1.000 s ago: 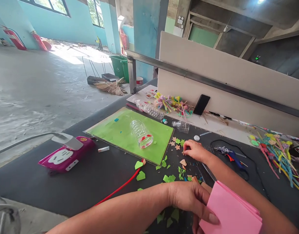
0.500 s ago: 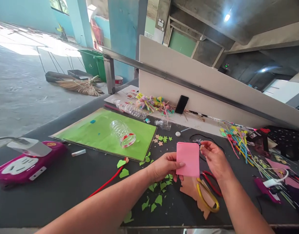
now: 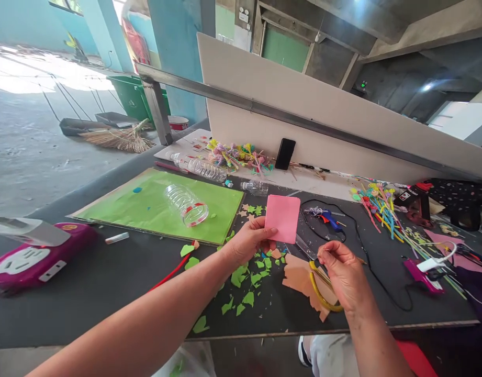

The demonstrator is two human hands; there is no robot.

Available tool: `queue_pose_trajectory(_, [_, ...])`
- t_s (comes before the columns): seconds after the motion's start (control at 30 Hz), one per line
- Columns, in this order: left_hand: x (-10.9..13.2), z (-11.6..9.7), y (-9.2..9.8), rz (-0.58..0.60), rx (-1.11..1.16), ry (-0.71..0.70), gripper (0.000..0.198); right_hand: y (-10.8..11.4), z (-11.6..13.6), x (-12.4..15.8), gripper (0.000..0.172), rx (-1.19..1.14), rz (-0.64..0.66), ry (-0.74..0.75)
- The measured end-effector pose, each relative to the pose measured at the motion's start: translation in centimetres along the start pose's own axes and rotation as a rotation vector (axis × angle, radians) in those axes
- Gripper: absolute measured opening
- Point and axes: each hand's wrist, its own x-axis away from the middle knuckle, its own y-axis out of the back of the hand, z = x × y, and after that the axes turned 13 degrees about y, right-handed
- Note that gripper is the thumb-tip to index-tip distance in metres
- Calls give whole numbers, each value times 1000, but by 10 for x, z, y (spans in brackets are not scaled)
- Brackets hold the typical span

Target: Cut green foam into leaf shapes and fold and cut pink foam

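My left hand [image 3: 254, 238] holds a small pink paper stack [image 3: 282, 219] upright, thumb in front and fingers behind. My right hand [image 3: 340, 269] hovers lower and to the right, its thumb and fingertips pinched together; whatever is between them, if anything, is too small to make out. Just below and behind it lie scissors with a yellow handle [image 3: 321, 295], the other handle hidden by the hand. Under the scissors is a torn piece of orange-brown paper [image 3: 301, 277]. Green paper scraps [image 3: 247, 299] are scattered beneath my left hand.
A green sheet [image 3: 146, 209] bears a cut clear plastic bottle [image 3: 186, 205]. A blue glue gun [image 3: 331, 221] and its black cord lie behind my right hand. Purple power strips [image 3: 76, 238] sit at both sides. A phone [image 3: 285, 154] leans against the white board [image 3: 303, 110].
My left hand has raised the pink paper away from my right hand. My right hand has moved down from the paper's edge to over the scissors. The view has shifted.
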Motion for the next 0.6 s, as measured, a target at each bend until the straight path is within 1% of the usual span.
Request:
queue_pose_trajectory(0.07, [-2, 0, 1, 1, -67, -5, 29, 9, 0, 0, 20, 63, 41, -43])
queue_pose_trajectory(0.13, [-3, 1, 2, -5, -137, -18, 26, 16, 0, 1, 20, 183, 105, -87])
queue_pose_trajectory(0.23, [-3, 3, 2, -15, -212, -40, 25, 19, -1, 6, 22, 329, 152, -100])
queue_pose_trajectory(0.43, [0, 8, -6, 12, -242, -5, 28, 10, -2, 14, 24, 303, 128, -51])
queue_pose_trajectory(0.53, [0, 11, -10, 50, -210, -5, 27, 4, -6, 16, 20, 288, 148, -17])
queue_pose_trajectory(0.6, [-1, 13, -12, 82, -175, 3, 28, 0, -10, 16, 17, 294, 135, 9])
